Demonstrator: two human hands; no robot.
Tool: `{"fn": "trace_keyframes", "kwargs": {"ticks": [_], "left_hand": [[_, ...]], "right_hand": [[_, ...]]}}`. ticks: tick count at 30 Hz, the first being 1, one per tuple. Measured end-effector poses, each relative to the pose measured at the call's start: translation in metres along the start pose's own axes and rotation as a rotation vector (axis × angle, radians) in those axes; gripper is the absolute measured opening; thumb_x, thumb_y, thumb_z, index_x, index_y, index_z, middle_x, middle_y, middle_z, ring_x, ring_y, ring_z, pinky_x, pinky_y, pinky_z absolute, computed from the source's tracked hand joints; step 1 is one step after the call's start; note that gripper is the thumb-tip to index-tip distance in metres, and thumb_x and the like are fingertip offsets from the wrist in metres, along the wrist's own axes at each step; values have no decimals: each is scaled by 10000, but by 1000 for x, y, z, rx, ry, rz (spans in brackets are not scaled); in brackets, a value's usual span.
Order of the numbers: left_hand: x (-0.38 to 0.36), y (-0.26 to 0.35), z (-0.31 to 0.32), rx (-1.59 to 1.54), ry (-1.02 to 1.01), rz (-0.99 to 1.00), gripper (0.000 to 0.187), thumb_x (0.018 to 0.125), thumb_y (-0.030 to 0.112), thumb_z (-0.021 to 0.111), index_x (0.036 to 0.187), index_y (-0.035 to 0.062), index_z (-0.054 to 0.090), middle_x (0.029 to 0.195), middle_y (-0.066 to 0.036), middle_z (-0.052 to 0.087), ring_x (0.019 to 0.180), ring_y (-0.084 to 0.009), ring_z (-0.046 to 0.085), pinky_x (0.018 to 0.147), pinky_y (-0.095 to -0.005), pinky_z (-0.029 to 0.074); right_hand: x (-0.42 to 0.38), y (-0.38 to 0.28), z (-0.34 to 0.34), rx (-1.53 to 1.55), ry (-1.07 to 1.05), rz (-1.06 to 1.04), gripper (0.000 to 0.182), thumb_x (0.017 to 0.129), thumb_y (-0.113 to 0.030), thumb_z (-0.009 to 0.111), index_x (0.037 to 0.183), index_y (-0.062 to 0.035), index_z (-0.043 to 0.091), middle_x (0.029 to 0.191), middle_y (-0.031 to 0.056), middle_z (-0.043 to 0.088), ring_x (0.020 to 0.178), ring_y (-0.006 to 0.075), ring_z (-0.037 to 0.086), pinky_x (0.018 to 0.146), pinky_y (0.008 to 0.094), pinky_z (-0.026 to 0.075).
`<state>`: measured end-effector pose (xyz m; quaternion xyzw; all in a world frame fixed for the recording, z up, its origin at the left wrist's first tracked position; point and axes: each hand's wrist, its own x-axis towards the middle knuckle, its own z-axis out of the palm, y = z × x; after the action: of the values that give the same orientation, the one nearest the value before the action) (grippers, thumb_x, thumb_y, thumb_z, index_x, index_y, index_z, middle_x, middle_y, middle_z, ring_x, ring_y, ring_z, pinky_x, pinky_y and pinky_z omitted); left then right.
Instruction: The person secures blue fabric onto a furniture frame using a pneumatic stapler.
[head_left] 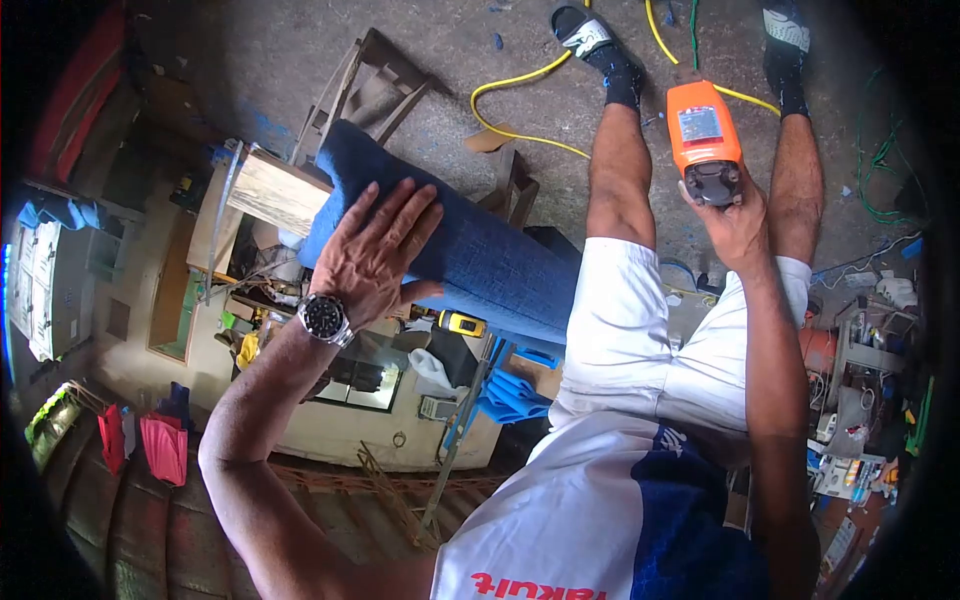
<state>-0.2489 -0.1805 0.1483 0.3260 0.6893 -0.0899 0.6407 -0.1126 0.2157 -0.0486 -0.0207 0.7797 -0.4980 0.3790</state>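
Note:
My left hand, with a watch on the wrist, lies on a long piece covered in blue denim-like fabric. Its fingers are spread, and the palm is hidden. Pale bare wood shows at the left end of the covered piece, whose right end reaches my thigh. On the right, my right hand is closed around an orange tool with a label and a dark end, held above the floor between my legs. The tool and the fabric are apart.
A yellow hose and green cord lie on the concrete floor. Wooden frame parts stand at the upper left. A yellow-and-black item and blue folded material are below the fabric. Cluttered shelves stand right.

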Motion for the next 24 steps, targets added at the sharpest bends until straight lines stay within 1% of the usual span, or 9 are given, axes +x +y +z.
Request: {"fn": "trace_keyframes", "kwargs": {"ticks": [4,7,10,11,14,16,19,22,24], "left_hand": [[18,-3,-8,39,10,-43,978,777,758,606,1497,115,445,1578,-97,382,1469,-254,345,1235,-485,224],[32,-13,-13,44,-1,-106,982,829,769,524,1469,28,454,1536,-136,433,1490,-265,289,1247,-497,146],[59,-18,-48,92,-211,-273,925,843,740,543,1427,24,503,1509,-162,465,1475,-283,317,1241,-510,150],[51,-24,-22,49,121,-222,800,901,645,555,1403,23,527,1541,-171,430,1489,-292,302,1241,-517,155],[17,21,-12,-56,263,61,694,960,545,532,1427,33,513,1573,-169,390,1521,-290,239,1245,-513,154],[-17,76,15,11,83,268,676,981,492,519,1498,64,436,1618,-135,324,1546,-254,166,1250,-495,146],[-55,97,42,-232,-87,164,750,967,522,521,1564,110,328,1657,-71,253,1545,-226,176,1253,-477,135],[-61,70,56,-143,-49,68,817,938,559,541,1588,145,271,1677,-16,201,1541,-199,190,1253,-466,133],[-50,55,56,-67,-24,87,863,895,599,565,1588,171,281,1676,9,202,1541,-179,186,1255,-461,117]], "right_hand": [[2,3,3,11,-30,71,419,882,-225,771,1192,-3,598,1041,158,697,982,279,692,887,392,515],[3,-1,2,34,-53,79,413,887,-224,764,1194,-3,598,1043,157,697,983,276,692,887,391,515],[4,-4,-2,79,-37,88,428,891,-231,760,1212,-3,592,1046,160,695,987,280,691,885,392,514],[3,-4,-1,76,-32,89,434,892,-234,759,1218,-3,590,1047,161,694,990,281,690,885,393,514],[7,-12,-9,223,14,227,447,894,-240,755,1233,-4,585,1055,164,691,997,282,686,887,395,512],[4,-13,-7,239,5,231,452,896,-244,753,1240,-4,584,1061,165,688,1001,283,683,888,397,510],[1,2,-4,136,-19,182,460,900,-257,751,1247,-5,585,1075,163,684,1009,275,676,891,399,507],[5,-7,-5,225,-73,360,464,904,-269,748,1249,-5,585,1080,160,682,1012,267,674,892,397,506],[4,-2,0,191,-33,239,458,905,-278,748,1237,-3,593,1073,157,685,997,255,675,887,393,507]]}}
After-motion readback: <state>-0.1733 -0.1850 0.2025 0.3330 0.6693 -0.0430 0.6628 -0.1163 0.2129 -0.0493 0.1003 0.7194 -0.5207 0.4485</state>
